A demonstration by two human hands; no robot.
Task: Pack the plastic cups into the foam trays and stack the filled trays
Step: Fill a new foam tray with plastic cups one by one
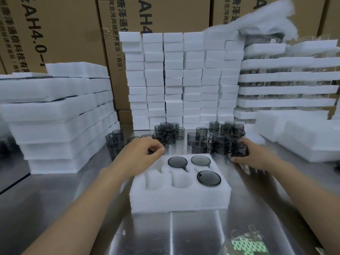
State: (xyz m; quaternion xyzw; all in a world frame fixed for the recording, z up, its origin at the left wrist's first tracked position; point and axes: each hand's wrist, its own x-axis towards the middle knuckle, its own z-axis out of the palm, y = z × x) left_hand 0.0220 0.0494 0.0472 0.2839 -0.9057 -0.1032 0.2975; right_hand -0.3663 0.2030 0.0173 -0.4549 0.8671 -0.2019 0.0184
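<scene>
The foam tray (180, 197) sat in the centre of the frame on the metal table (184, 234), just in front of me. Three of its six pockets were filled: packed cups (177, 161) showed as dark round discs in the top middle, the top right and the lower right. The lower left and lower middle pockets were bare white, and so was the top left.

My left hand (141, 153) was at the tray's top left corner, fingers curled down round a dark cup (151, 151) that was mostly hidden beneath them. My right hand (255, 156) was just off the tray's top right corner, thumb and fingers wrapped round a second cup (239, 150) standing upright at the edge of the pile.

The loose cups (217, 137) stood in clusters across the middle of the frame, just behind the tray, some stacked on one another.

Behind them rose a wall of foam blocks (182, 80). A stack of foam trays (55, 116) filled the left of the frame, and filled trays (287, 78) were layered at the upper right, with more foam (303, 137) below them. Cardboard boxes (60, 34) closed off the back. A clear packet (246, 243) lay at the lower right.
</scene>
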